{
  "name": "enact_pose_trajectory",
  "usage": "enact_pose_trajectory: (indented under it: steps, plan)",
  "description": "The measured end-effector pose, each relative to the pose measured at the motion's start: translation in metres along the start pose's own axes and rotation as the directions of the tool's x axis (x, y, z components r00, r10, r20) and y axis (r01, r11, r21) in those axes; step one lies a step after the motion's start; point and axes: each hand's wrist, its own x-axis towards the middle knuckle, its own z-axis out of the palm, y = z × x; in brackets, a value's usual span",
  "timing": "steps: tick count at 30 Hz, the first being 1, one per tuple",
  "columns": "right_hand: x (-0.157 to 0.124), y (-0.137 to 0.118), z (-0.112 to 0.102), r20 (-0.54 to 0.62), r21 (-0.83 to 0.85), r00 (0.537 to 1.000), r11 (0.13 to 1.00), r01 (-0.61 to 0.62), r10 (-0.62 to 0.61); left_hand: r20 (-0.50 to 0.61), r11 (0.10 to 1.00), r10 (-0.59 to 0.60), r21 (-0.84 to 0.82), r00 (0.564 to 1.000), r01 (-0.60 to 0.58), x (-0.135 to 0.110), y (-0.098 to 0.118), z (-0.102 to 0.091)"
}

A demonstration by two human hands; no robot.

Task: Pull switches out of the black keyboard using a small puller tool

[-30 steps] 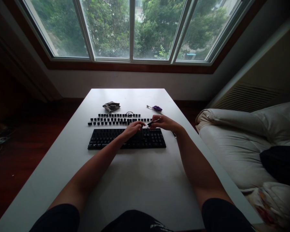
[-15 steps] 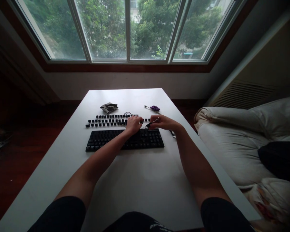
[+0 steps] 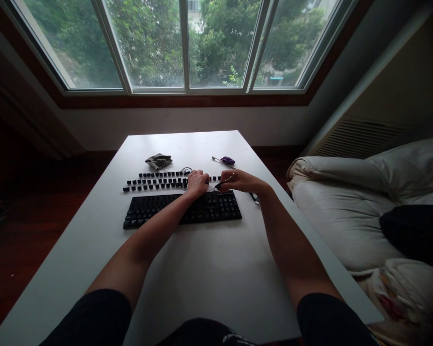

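Note:
A black keyboard [image 3: 144, 206] lies across the white table, with keys still seated at its left and right parts. My left hand [image 3: 198, 182] is over its back edge, fingers curled together and pointing right. A small dark piece shows by those fingertips, but whether it is gripped is unclear. Just to the right, my right hand [image 3: 240, 180] pinches a small dark tool with thin wires, which looks like a keycap puller [image 3: 220, 184]. Its end is low over the keyboard's back edge. Black keycaps [image 3: 155, 181] stand in rows behind the keyboard, partly hidden by my left hand.
Toward the back of the table are a crumpled grey-green cloth [image 3: 159, 161] and a purple item [image 3: 227, 160] with a thin light stick. A thin cable coil [image 3: 186, 170] sits among the keycaps; a cable plug [image 3: 255, 198] lies by my right wrist. A pale sofa [image 3: 332, 206] stands at the right.
The whole view has shifted slightly, so the scene sits a little further left. My left fingers are a bit more bunched; the right hand keeps its pinch on the keycap puller.

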Motion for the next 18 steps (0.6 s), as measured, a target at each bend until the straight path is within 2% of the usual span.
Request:
enact_pose_trajectory:
  steps: [18]
  plan:
    - [0.0057, 0.0087, -0.0016, -0.022, -0.1, 0.999, 0.995, 0.024, -0.026, -0.011, 0.999, -0.003, 0.041, 1.0, 0.003, -0.0025, -0.0015, -0.0012]
